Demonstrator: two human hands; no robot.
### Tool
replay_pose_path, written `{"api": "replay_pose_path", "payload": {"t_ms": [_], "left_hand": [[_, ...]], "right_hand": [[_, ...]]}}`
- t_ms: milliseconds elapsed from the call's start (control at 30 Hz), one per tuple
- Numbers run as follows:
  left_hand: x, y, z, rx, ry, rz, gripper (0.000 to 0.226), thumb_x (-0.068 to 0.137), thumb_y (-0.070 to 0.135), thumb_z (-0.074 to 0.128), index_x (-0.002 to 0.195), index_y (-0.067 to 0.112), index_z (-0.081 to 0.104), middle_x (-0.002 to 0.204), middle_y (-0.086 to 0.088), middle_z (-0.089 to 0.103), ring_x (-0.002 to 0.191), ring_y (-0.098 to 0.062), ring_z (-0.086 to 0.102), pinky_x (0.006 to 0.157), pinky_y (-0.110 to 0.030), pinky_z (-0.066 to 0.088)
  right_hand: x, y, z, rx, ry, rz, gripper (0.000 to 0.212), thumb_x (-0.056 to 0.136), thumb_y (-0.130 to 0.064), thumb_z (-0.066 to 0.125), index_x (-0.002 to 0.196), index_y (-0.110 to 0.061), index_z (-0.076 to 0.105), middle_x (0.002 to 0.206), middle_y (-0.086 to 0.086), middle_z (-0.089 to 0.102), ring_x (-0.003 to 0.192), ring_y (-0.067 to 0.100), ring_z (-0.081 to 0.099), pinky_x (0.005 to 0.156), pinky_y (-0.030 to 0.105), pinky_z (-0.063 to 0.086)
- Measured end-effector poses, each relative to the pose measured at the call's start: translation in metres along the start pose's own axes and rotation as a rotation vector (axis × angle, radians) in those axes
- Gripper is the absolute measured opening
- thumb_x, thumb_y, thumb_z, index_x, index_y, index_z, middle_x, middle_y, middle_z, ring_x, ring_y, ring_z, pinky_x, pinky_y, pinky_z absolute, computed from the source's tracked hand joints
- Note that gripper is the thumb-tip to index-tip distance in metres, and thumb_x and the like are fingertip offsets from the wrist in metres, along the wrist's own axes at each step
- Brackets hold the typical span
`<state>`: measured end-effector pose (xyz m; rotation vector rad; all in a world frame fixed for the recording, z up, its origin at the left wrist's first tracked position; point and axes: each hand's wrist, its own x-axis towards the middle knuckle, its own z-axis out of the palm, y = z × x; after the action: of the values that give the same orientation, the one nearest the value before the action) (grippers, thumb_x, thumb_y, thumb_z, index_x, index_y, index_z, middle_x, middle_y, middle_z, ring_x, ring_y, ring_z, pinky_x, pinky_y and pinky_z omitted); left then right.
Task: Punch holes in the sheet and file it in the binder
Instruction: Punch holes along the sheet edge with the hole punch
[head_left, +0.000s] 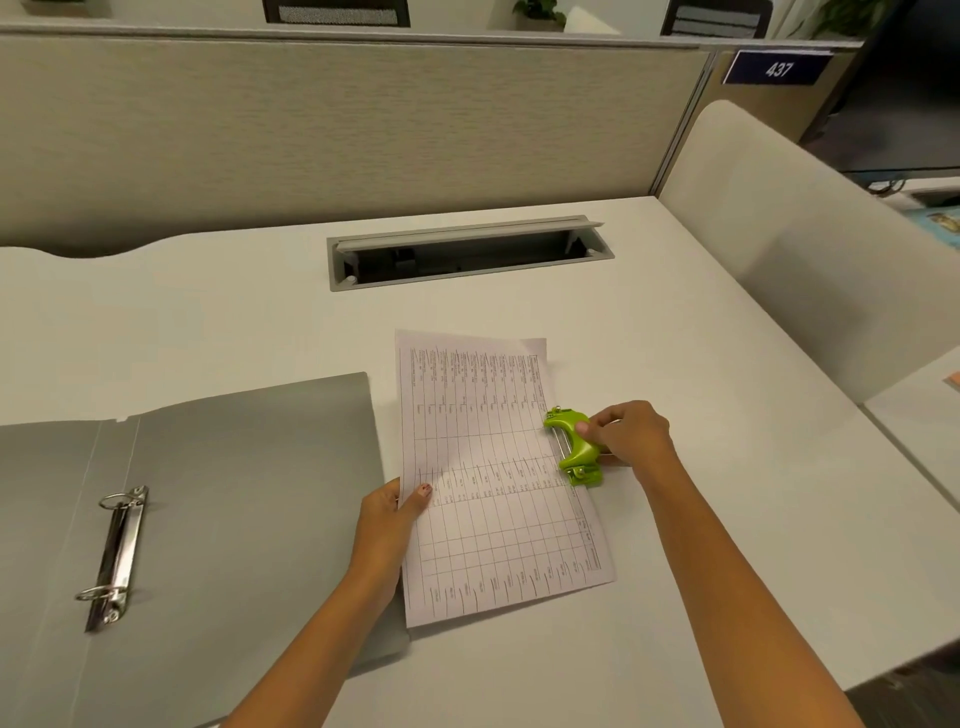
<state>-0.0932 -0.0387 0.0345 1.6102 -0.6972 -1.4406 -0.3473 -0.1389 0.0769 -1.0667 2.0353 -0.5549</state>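
Note:
A printed sheet (493, 467) with a table on it lies on the white desk, slightly lifted at its left side. My left hand (392, 519) pinches the sheet's left edge, thumb on top. A green hole punch (574, 447) sits over the sheet's right edge, and my right hand (628, 434) grips it from the right. An open grey binder (249, 493) lies flat to the left, its two metal rings (111, 556) closed and bare.
A cable tray (467, 254) with its lid up is set into the desk (701, 519) behind the sheet. A beige partition (337, 130) runs along the back and a padded divider (805, 249) bounds the right side.

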Motion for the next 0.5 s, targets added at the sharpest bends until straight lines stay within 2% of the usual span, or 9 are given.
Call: {"api": "replay_pose_path", "payload": {"t_ms": [133, 300, 500], "left_hand": [[-0.0012, -0.0002, -0.0011, -0.006, -0.008, -0.005, 0.018, 0.093, 0.014, 0.057, 0.108, 0.010, 0.066, 0.104, -0.009, 0.072, 0.093, -0.028, 0.070, 0.086, -0.048, 0.055], [-0.0014, 0.0003, -0.0007, -0.011, -0.013, -0.004, 0.014, 0.093, 0.014, 0.057, 0.103, 0.014, 0.067, 0.101, -0.007, 0.073, 0.091, -0.027, 0.070, 0.083, -0.045, 0.056], [-0.0005, -0.0003, -0.0008, -0.010, -0.018, -0.022, 0.016, 0.092, 0.015, 0.058, 0.105, 0.013, 0.067, 0.102, -0.007, 0.073, 0.092, -0.025, 0.070, 0.082, -0.043, 0.056]], "right_hand": [[-0.0023, -0.0004, 0.0009, 0.018, 0.010, 0.015, 0.023, 0.071, -0.026, 0.082, 0.084, -0.010, 0.071, 0.088, 0.010, 0.069, 0.080, 0.029, 0.070, 0.080, 0.042, 0.058], [-0.0053, -0.0026, 0.0008, 0.009, 0.012, 0.024, 0.022, 0.071, -0.027, 0.081, 0.083, -0.013, 0.070, 0.088, 0.009, 0.068, 0.082, 0.029, 0.070, 0.080, 0.042, 0.058], [-0.0031, -0.0066, 0.0003, 0.004, -0.014, 0.068, 0.017, 0.071, -0.023, 0.082, 0.077, -0.013, 0.069, 0.090, 0.012, 0.069, 0.080, 0.030, 0.071, 0.079, 0.042, 0.059]]}}
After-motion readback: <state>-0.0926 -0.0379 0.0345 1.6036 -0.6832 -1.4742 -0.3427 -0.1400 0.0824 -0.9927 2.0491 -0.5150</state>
